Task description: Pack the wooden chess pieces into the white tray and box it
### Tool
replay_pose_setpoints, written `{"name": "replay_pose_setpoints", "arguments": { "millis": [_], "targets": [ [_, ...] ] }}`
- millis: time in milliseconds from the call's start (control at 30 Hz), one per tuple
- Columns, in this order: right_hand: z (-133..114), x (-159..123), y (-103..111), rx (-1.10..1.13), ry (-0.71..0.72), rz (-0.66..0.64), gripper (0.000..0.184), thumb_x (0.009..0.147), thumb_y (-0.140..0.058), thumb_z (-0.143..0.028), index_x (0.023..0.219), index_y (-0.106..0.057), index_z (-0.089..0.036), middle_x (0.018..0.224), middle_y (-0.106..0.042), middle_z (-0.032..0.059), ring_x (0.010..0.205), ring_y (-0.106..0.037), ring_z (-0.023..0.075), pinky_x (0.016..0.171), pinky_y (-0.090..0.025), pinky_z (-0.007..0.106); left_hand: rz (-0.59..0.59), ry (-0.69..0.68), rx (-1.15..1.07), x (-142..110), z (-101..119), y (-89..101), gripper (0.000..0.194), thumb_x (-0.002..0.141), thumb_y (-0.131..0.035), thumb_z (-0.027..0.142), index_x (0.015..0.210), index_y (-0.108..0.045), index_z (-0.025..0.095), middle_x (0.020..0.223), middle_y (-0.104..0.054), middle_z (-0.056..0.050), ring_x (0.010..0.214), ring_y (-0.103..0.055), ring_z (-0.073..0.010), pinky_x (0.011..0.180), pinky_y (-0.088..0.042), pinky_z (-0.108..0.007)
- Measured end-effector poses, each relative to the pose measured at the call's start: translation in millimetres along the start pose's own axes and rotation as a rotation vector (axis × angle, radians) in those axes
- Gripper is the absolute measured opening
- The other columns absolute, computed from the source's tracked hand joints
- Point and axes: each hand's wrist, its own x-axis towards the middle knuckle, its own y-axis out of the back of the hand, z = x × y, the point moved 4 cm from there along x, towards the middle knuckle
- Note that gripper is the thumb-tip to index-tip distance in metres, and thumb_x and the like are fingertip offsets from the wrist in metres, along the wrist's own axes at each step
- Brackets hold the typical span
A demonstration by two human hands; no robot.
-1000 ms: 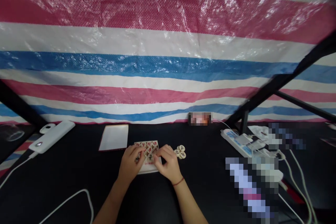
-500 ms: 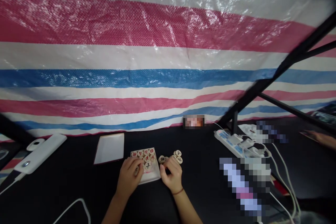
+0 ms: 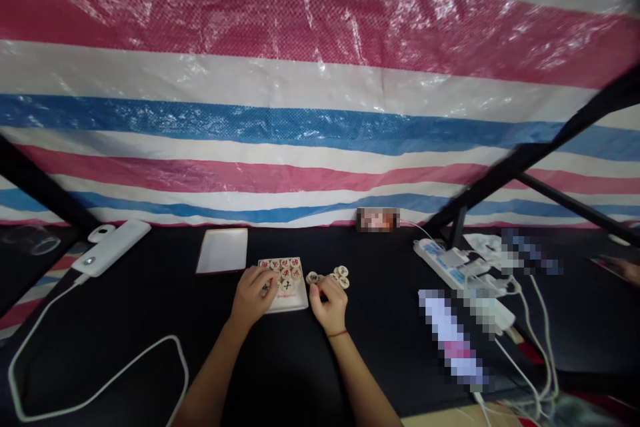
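A shallow white box (image 3: 299, 301) holds rows of round Chinese chess pieces (image 3: 285, 264), red-marked at the back. A black-marked piece (image 3: 287, 285) lies in front of them. My left hand (image 3: 254, 295) rests over the box's left side, fingers curled and thumb drawn in. Whatever lies between those fingertips is hidden. Just right of the box, my right hand (image 3: 330, 303) is closed at a small group of loose pieces (image 3: 343, 276), its fingers covering some of them. I cannot make out if it grips one.
Behind the box to the left lies a box lid (image 3: 223, 251). A white device (image 3: 117, 247) with a cable is further left. On the right are a power strip (image 3: 443, 263) with plugs and a blurred phone-like object (image 3: 453, 340). Another person's hand (image 3: 627, 269) shows at the right edge.
The whole scene sits higher in view, as the camera has tilted down. Both hands stay at nearly the same places by the box and the loose pieces.
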Motion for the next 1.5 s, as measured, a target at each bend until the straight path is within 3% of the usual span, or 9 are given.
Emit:
{"name": "replay_pose_setpoints", "arguments": {
  "millis": [200, 400, 733, 833, 933, 1000, 1067, 1233, 1500],
  "targets": [
    [-1, -9, 12, -0.026, -0.04, 0.0, 0.037, 0.087, -0.049, -0.022, 0.053, -0.035, -0.022, 0.052, -0.038, -0.003, 0.051, -0.04, 0.0125, 0.053, -0.032, 0.027, -0.01, -0.023, 0.025, -8, 0, 6.3, 0.013, 0.085, -0.054, 0.015, 0.083, -0.065, 0.02, 0.079, -0.067, -0.004, 0.077, -0.062, -0.016, 0.075, -0.051, -0.031],
    [-4, -23, 25, -0.029, -0.092, -0.011, 0.038, 0.087, -0.05, -0.024, 0.053, -0.034, -0.022, 0.052, -0.037, -0.0033, 0.051, -0.038, 0.0122, 0.053, -0.031, 0.027, -0.106, 0.013, 0.024, -39, 15, 20.1, 0.013, 0.084, -0.054, 0.014, 0.084, -0.065, 0.021, 0.082, -0.067, -0.003, 0.078, -0.063, -0.0154, 0.075, -0.051, -0.031],
    [-3, -29, 29, -0.061, -0.133, 0.055, 0.044, 0.092, -0.043, -0.033, 0.052, -0.027, -0.023, 0.051, -0.034, -0.0036, 0.051, -0.037, 0.0114, 0.053, -0.033, 0.026, 0.107, 0.149, -0.067, -51, 18, 42.0, 0.01, 0.086, -0.055, 0.019, 0.085, -0.064, 0.018, 0.081, -0.064, -0.004, 0.074, -0.062, -0.0142, 0.068, -0.054, -0.029],
    [3, -22, 37, -0.12, -0.135, 0.089, 0.039, 0.092, -0.042, -0.03, 0.054, -0.035, -0.023, 0.054, -0.041, -0.0018, 0.055, -0.042, 0.013, 0.059, -0.038, 0.026, 0.098, 0.132, -0.083, -53, 17, 43.3, 0.009, 0.086, -0.055, 0.019, 0.086, -0.064, 0.018, 0.081, -0.063, -0.004, 0.074, -0.061, -0.0137, 0.068, -0.053, -0.028],
    [19, -1, 49, -0.276, -0.231, 0.088, 0.021, 0.089, -0.044, -0.028, 0.073, -0.055, -0.019, 0.075, -0.058, 0.0048, 0.074, -0.053, 0.0177, 0.074, -0.043, 0.03, 0.085, 0.148, -0.078, -54, 17, 41.8, 0.01, 0.086, -0.054, 0.02, 0.086, -0.063, 0.018, 0.081, -0.063, -0.003, 0.072, -0.06, -0.0128, 0.068, -0.052, -0.027],
    [35, 17, 53, -0.429, -0.379, 0.0, 0.02, 0.084, -0.049, -0.029, 0.094, -0.06, -0.016, 0.095, -0.061, 0.0102, 0.087, -0.056, 0.0217, 0.079, -0.043, 0.033, 0.075, 0.167, -0.068, -53, 17, 41.2, 0.011, 0.087, -0.053, 0.021, 0.086, -0.063, 0.018, 0.08, -0.063, -0.003, 0.07, -0.059, -0.0121, 0.068, -0.052, -0.027],
    [50, 34, 50, -0.531, -0.537, -0.191, 0.034, 0.083, -0.053, -0.032, 0.112, -0.058, -0.015, 0.106, -0.059, 0.0132, 0.091, -0.059, 0.0234, 0.079, -0.043, 0.033, 0.079, 0.176, -0.058, -52, 18, 42.1, 0.012, 0.087, -0.052, 0.022, 0.086, -0.063, 0.018, 0.079, -0.062, -0.002, 0.069, -0.058, -0.0116, 0.067, -0.051, -0.026],
    [71, 55, 27, -0.618, -0.679, -0.694, 0.036, 0.082, -0.056, -0.039, 0.11, -0.061, -0.017, 0.109, -0.062, 0.0142, 0.094, -0.064, 0.0245, 0.078, -0.045, 0.032, 0.12, 0.189, -0.037, -51, 17, 45.0, 0.012, 0.087, -0.052, 0.022, 0.085, -0.064, 0.019, 0.078, -0.062, -0.002, 0.067, -0.057, -0.0113, 0.064, -0.05, -0.025],
    [74, 68, 11, -0.598, -0.653, -0.799, 0.018, 0.071, -0.066, -0.02, 0.087, -0.069, -0.013, 0.093, -0.07, 0.0159, 0.088, -0.066, 0.0257, 0.071, -0.045, 0.029, 0.03, 0.166, -0.029, -54, 13, 37.7, 0.013, 0.087, -0.051, 0.021, 0.086, -0.064, 0.019, 0.081, -0.064, -0.003, 0.074, -0.059, -0.0137, 0.071, -0.051, -0.028]
  ]
}}
